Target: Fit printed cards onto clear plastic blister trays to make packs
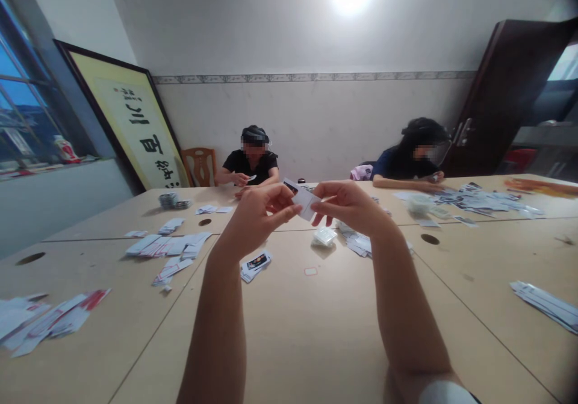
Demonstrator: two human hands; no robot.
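Note:
Raised above the middle of the table, a small white card or flat packet [305, 203] with a dark printed corner is pinched from both sides. My left hand [266, 208] grips its left edge between thumb and fingers. My right hand [345, 205] pinches the right edge the same way. Below my left hand lies a small stack of printed cards [256, 264] showing a dark picture. A clear plastic-wrapped packet [324, 236] and a small red-edged label [311, 271] rest on the table under the hands. White papers [359, 244] are partly hidden behind my right forearm.
White paper pieces [167, 245] lie in piles on the table [307, 344], left; more papers [36, 320] are at near left. A long stack [546, 304] sits at right. Two people [250, 160] [410, 157] sit opposite, near a large heap of cards [487, 200]. Round holes [430, 239] pierce the tabletop.

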